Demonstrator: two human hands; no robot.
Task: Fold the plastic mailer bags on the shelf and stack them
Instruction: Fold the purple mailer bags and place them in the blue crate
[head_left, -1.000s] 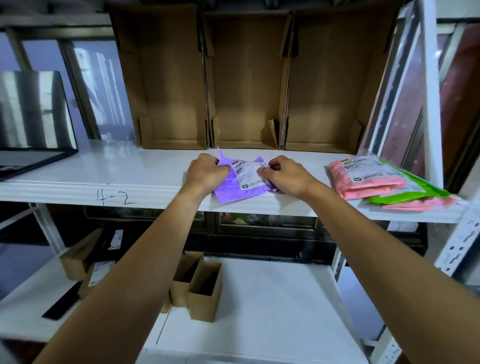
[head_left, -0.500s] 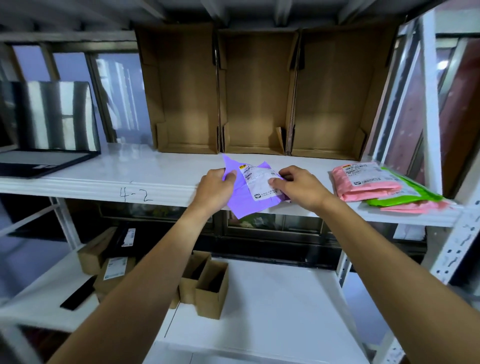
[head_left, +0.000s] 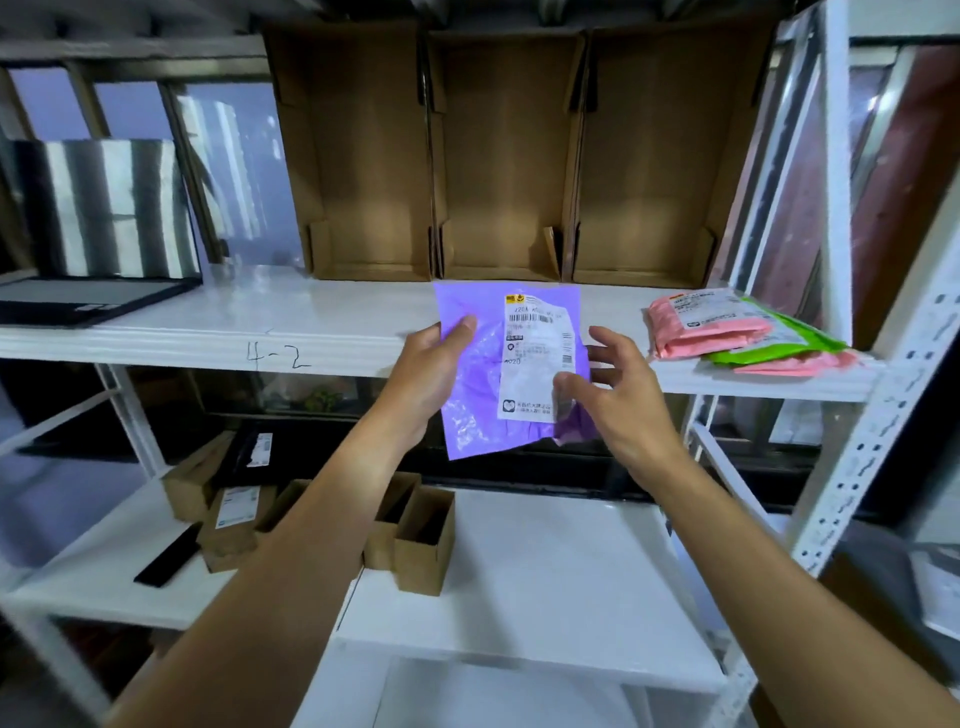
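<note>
1. Lower shelf (head_left: 545, 571): white board beneath the forearms; small open cartons (head_left: 421, 540) stand at its left edge, with more cartons further left.
2. Left hand (head_left: 431, 374): it pinches the left edge of the purple mailer (head_left: 478, 405), thumb on the front face and the other fingers hidden behind.
3. Purple mailer: held upright in the air in front of the upper shelf's edge and clear of the board. Its white label (head_left: 537, 358) faces the camera, and its lower right corner is crumpled.
4. Right hand (head_left: 618, 395): fingers spread apart and loosely curved just beside the mailer's right edge. The thumb lies over the label's lower right corner; a firm grip cannot be confirmed.
5. Upper shelf (head_left: 182, 343): white, marked "4-2" on its front lip.
6. Right end of the upper shelf: folded pink mailers (head_left: 696, 330) stacked with a green mailer (head_left: 789, 345), well apart from the hands.
7. Left end: an open laptop (head_left: 78, 249).
8. Rear: three upright cardboard boxes (head_left: 504, 156) side by side, directly behind the held mailer.
</note>
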